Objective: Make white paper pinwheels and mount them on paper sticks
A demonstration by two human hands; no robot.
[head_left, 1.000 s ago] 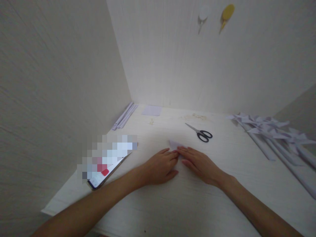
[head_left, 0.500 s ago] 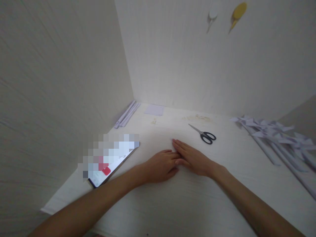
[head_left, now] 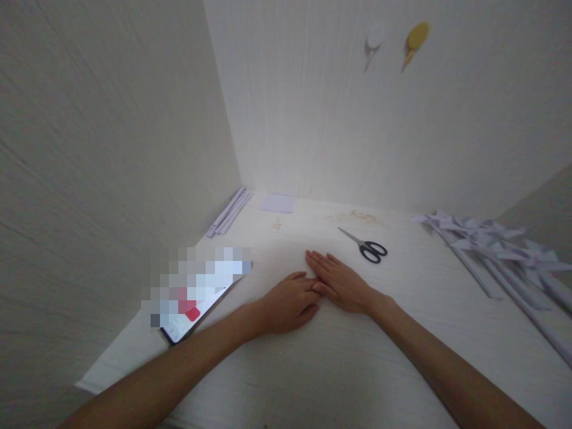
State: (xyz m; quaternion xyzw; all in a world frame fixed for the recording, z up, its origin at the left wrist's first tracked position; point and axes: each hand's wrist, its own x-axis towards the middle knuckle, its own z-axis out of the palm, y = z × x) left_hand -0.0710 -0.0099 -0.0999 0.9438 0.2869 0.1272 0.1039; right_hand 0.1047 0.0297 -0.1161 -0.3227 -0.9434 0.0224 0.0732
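My left hand (head_left: pixel 286 302) rests on the white tabletop with its fingers stretched toward the right and nothing in it. Flat across its fingertips lies my right hand (head_left: pixel 342 285), fingers extended together and thumb below, also without an object. The tips of some left fingers are hidden beneath the right palm. Nearest to the right hand, just beyond it, are scissors (head_left: pixel 366 247) with black handles, blades pointing away to the left. A phone (head_left: pixel 196 310) with a lit screen, partly pixelated, lies left of my left hand.
Rolled paper sticks (head_left: pixel 230 213) and a square of pale paper (head_left: pixel 277 203) are at the back left. Several paper pinwheels (head_left: pixel 487 238) on paper sticks are heaped at the right. Walls rise behind and to the left; a white hook (head_left: pixel 373 40) and a yellow hook (head_left: pixel 417 37) hang there.
The camera view has tilted and shifted slightly. My right hand has moved a little to the left over the left fingers; the left hand stays nearly in place.
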